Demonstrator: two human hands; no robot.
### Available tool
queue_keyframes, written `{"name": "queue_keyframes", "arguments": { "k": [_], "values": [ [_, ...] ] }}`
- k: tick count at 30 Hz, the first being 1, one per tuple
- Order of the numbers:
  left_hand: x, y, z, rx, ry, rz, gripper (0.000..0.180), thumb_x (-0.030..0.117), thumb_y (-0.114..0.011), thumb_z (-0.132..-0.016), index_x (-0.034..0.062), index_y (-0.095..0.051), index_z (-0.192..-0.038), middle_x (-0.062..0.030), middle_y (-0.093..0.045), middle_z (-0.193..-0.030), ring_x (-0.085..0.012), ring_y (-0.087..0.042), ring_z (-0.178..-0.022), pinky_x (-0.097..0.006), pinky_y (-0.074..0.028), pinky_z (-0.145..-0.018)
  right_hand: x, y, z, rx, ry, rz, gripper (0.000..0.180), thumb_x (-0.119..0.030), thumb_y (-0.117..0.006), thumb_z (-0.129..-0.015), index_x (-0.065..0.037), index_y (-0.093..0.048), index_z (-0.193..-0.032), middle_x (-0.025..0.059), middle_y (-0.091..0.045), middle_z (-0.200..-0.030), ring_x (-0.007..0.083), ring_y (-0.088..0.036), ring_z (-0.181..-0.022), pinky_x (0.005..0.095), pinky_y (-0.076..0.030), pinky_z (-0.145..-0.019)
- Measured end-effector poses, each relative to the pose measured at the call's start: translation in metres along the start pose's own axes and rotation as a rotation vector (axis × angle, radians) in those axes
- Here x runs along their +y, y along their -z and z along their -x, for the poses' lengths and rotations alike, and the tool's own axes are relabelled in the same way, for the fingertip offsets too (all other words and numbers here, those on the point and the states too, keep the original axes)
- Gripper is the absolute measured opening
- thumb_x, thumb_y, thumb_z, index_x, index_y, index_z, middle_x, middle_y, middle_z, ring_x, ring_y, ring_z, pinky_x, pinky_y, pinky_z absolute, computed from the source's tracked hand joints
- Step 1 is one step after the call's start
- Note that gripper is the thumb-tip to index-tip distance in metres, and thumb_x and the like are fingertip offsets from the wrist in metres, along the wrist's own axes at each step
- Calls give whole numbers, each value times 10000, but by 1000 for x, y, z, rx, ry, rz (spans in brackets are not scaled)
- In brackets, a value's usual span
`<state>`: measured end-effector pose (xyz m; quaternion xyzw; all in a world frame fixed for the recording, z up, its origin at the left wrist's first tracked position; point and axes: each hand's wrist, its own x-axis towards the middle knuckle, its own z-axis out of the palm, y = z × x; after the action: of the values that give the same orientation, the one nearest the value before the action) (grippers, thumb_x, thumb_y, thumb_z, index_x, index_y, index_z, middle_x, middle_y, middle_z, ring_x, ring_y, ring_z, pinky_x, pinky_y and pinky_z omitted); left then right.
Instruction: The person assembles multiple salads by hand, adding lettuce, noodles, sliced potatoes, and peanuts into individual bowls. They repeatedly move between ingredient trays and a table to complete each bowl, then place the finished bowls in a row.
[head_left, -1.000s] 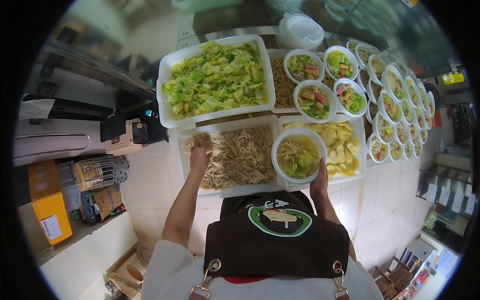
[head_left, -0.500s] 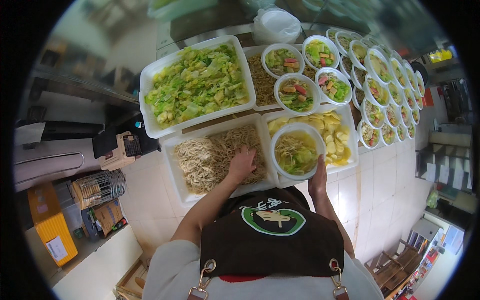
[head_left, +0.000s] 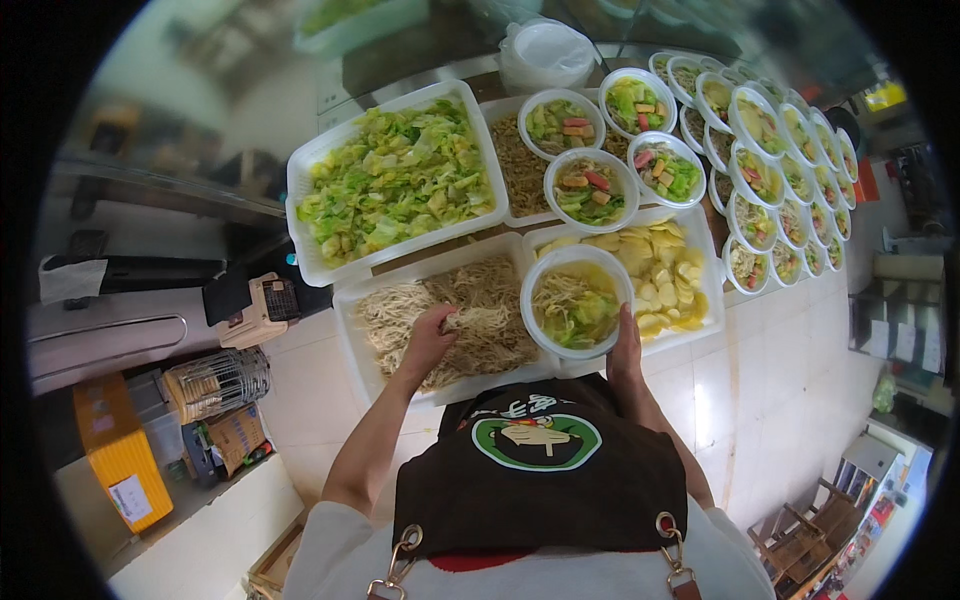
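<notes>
Left hand (head_left: pixel 428 340) grip clamped on pale shreds in the white tray (head_left: pixel 352 318), right hand (head_left: pixel 625 350) holding the white bowl (head_left: pixel 577 303) — frame center, pale-tiled table (head_left: pixel 800 370) — cardboard boxes (head_left: pixel 120 465) lower left.

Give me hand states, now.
Left hand: closed on a pinch of shredded strips in the white tray.
Right hand: holding the white bowl by its rim.

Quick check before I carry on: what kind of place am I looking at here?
Most likely a food-prep or takeaway kitchen. Large white trays hold chopped cabbage and shredded noodles, and a long row of filled bowls is lined up at the right. The right hand holds a bowl; the left hand grabs noodles.
</notes>
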<state>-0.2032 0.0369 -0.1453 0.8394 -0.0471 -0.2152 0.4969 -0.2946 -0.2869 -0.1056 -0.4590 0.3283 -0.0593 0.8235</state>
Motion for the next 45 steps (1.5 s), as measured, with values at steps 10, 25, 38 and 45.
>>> {"name": "queue_keyframes", "arguments": {
  "k": [10, 25, 38, 45],
  "values": [
    [172, 93, 38, -195, -38, 357, 321, -97, -632, -732, 36, -570, -1018, -3, -534, -898, -83, -552, -765, -218, -472, -622, 7, -36, -10, -191, 113, 256, 482, -332, -371, -984, 4, -372, -1329, 110, -483, -1226, 172, -441, -1109, 277, -347, -958],
    [221, 3, -4, -138, -498, -477, 346, 85, -611, -776, 28, -535, -1109, -174, -507, -1072, -336, -534, -974, -381, -467, -822, -4, -64, 6, -352, 222, 280, 430, -282, -392, -980, 4, -389, -1302, 87, -504, -1175, 147, -441, -1092, 274, -331, -963],
    [256, 11, 13, -79, -404, -229, 207, 1, -569, -781, 42, -595, -982, -97, -577, -904, -240, -583, -766, -307, -463, -668, -16, -58, 8, -354, 159, 251, 479, -311, -395, -977, 4, -368, -1337, 81, -502, -1177, 143, -439, -1074, 266, -339, -943],
    [270, 35, 32, -31, -446, 323, 234, -85, -561, -779, -5, -570, -998, -54, -556, -963, -95, -530, -836, -214, -440, -736, -24, -58, 6, -318, 106, 201, 490, -331, -398, -976, -5, -372, -1341, 82, -505, -1205, 138, -444, -1095, 258, -349, -940]
  ]
}}
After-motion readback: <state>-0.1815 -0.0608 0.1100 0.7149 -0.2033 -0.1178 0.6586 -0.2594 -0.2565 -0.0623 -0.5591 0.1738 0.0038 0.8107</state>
